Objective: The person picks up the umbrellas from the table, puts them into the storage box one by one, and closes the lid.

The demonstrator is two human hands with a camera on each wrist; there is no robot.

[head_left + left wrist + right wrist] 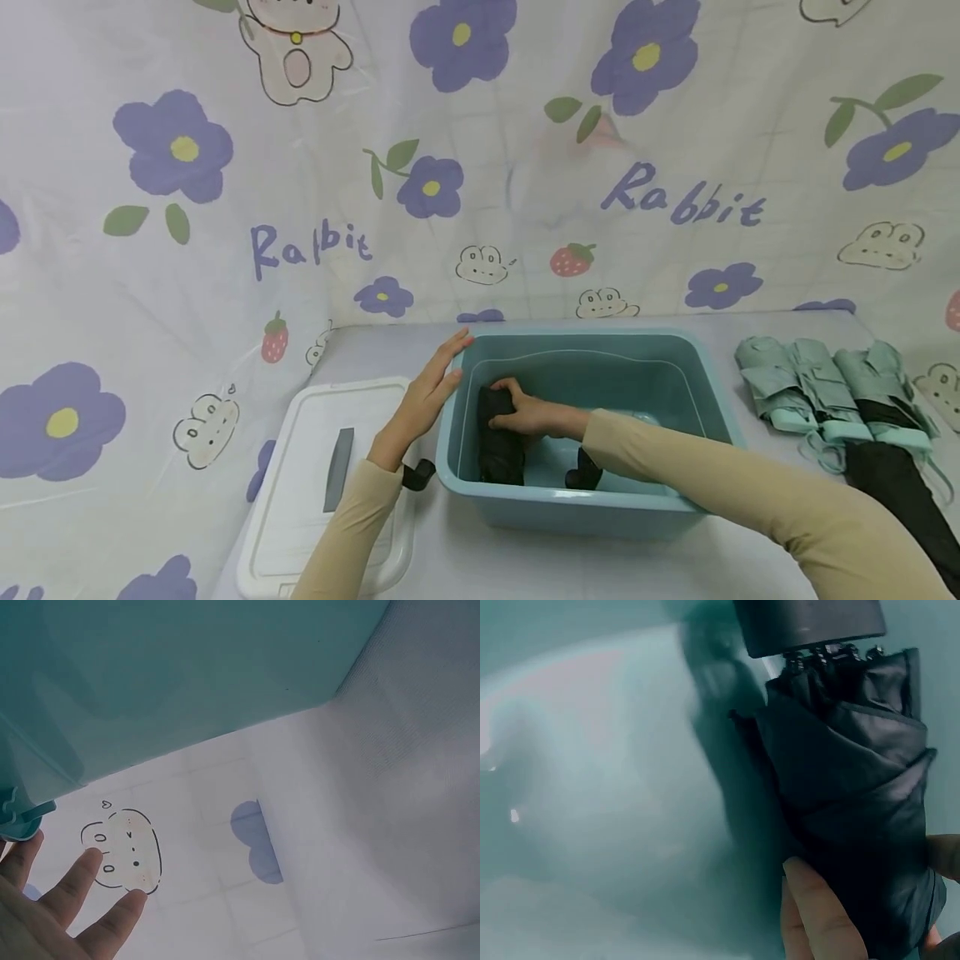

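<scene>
Head view: the black umbrella (501, 457) is occupying the left end of the teal bin (577, 332), centre of frame, presumably to leave space alongside. The left grip (427, 387) is bearing on the bin's left rim, apparently steadying it. The right grip (531, 417) is clamping the umbrella's body.

Left wrist view: the left grip's fingers are standing apart at lower left; rim contact is partly hidden.

Right wrist view: digits are enclosing the umbrella from both sides at lower right, its handle (810, 622) lying uppermost.

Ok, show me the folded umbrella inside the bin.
The black umbrella in the right hand, inside the teal bin; the three pale green umbrellas lie outside it, on the table.
</scene>
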